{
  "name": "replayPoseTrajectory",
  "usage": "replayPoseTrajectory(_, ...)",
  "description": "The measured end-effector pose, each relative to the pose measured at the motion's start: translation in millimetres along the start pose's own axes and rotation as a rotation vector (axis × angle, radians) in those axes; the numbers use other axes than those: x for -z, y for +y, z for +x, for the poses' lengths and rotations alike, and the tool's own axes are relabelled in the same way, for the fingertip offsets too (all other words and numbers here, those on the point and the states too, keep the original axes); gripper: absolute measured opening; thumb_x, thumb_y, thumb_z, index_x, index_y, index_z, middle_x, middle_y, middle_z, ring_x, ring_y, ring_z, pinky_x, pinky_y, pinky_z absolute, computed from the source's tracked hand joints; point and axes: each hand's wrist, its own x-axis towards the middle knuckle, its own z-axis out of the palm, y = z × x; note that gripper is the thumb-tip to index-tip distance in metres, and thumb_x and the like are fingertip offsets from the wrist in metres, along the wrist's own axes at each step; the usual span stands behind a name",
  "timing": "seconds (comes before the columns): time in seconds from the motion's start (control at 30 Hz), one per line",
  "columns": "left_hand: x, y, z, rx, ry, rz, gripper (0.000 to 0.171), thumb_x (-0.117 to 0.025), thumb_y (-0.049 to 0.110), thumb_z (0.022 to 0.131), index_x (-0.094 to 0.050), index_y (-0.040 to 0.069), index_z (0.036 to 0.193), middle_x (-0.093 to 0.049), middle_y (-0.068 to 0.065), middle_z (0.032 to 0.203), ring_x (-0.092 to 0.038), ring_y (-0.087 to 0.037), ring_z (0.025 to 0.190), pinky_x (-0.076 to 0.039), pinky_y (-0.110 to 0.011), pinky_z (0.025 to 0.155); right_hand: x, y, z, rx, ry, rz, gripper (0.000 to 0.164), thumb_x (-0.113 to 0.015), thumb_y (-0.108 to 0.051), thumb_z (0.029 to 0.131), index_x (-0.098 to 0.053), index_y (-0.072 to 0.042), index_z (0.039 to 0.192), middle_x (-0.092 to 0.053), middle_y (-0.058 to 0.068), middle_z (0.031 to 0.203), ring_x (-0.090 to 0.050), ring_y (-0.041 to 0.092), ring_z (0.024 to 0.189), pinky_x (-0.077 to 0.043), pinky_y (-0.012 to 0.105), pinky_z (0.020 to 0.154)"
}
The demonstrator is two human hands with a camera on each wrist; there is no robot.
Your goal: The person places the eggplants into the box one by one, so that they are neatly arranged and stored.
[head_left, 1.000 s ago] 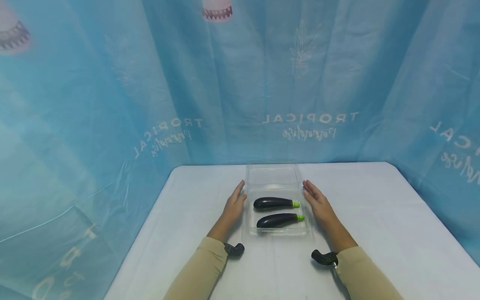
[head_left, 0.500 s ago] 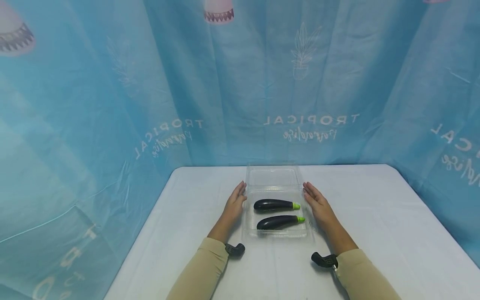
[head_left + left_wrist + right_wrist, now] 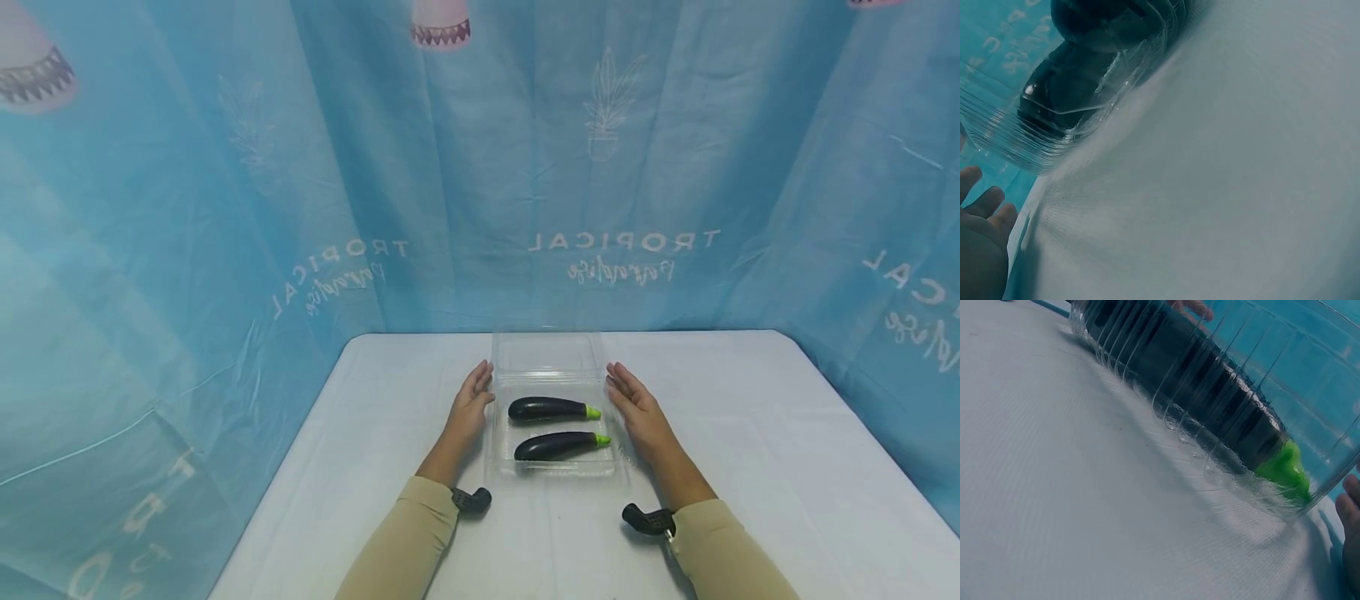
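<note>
Fingers (image 3: pixel 478 381) on both hands are loosely extended, gripping nothing: the left hand (image 3: pixel 468 412) beside one side of a clear container (image 3: pixel 564 469), the right hand (image 3: pixel 640 415) beside the other. Contact is hard to judge. Its lid (image 3: pixel 547 353) lies open at the back; the far eggplant (image 3: pixel 546 408) and near eggplant (image 3: pixel 553 446) lie inside, green stems toward the right hand.

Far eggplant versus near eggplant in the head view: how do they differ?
The far eggplant lies nearly level in the picture; the near eggplant slants up toward its stem. The near eggplant's stem reaches further right than the far eggplant's. Both are dark, green-stemmed and inside the clear container.
</note>
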Motion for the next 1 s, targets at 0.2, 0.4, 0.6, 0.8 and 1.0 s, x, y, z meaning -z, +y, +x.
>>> replayPoseTrajectory(0.2, -0.4, -0.3, -1.1, -0.027, 0.014, -0.007, 0.065, -0.052, 0.000, 0.100, -0.037, 0.009, 0.163, -0.044, -0.005, 0.163, -0.038, -0.029, 0.150, -0.032, -0.049, 0.122, -1.5, -4.7, -3.4, 0.008, 0.020, -0.021, 0.063, -0.052, -0.010, 0.112, -0.021, -0.002, 0.167, -0.030, 0.010, 0.170, -0.030, 0.030, 0.154, -0.020, 0.049, 0.126)
replayPoseTrajectory(0.4, -0.5, 0.2, 0.1, -0.115, 0.042, -0.033, 0.064, -0.055, -0.009, 0.097, -0.041, 0.001, 0.158, -0.050, -0.011, 0.157, -0.041, -0.032, 0.148, -0.031, -0.048, 0.123, 0.9, -4.2, -2.3, 0.059, 0.033, -0.024, 0.066, -0.055, -0.006, 0.110, -0.022, -0.005, 0.167, -0.032, 0.012, 0.169, -0.032, 0.035, 0.153, -0.029, 0.045, 0.123)
replayPoseTrajectory(0.6, 1.4, 1.2, -2.3, -0.128, 0.070, -0.006, 0.067, -0.061, -0.006, 0.094, -0.044, 0.006, 0.158, -0.057, -0.008, 0.149, -0.049, -0.033, 0.140, -0.038, -0.049, 0.119, 1.7, -2.6, -3.4, 0.093, 0.052, -0.021, 0.069, -0.058, -0.005, 0.109, -0.022, -0.006, 0.168, -0.035, 0.014, 0.166, -0.036, 0.038, 0.150, -0.039, 0.033, 0.117)
replayPoseTrajectory(0.8, 2.9, 0.8, -4.5, -0.129, 0.074, 0.048, 0.053, -0.067, -0.002, 0.096, -0.056, 0.009, 0.147, -0.060, -0.006, 0.142, -0.051, -0.033, 0.136, -0.040, -0.043, 0.118, 1.6, -2.1, -6.5, 0.121, 0.074, -0.095, 0.067, -0.060, -0.007, 0.109, -0.027, -0.010, 0.167, -0.041, 0.016, 0.161, -0.039, 0.039, 0.148, -0.041, 0.037, 0.116)
replayPoseTrajectory(1.0, 3.2, 1.3, -6.4, -0.118, 0.094, 0.092, 0.038, -0.070, 0.005, 0.100, -0.061, 0.000, 0.136, -0.060, -0.013, 0.143, -0.048, -0.034, 0.140, -0.038, -0.043, 0.120, 1.3, -3.9, -9.4, 0.117, 0.108, -0.200, 0.050, -0.058, -0.014, 0.111, -0.045, -0.006, 0.158, -0.045, 0.014, 0.159, -0.042, 0.036, 0.147, -0.036, 0.050, 0.119)
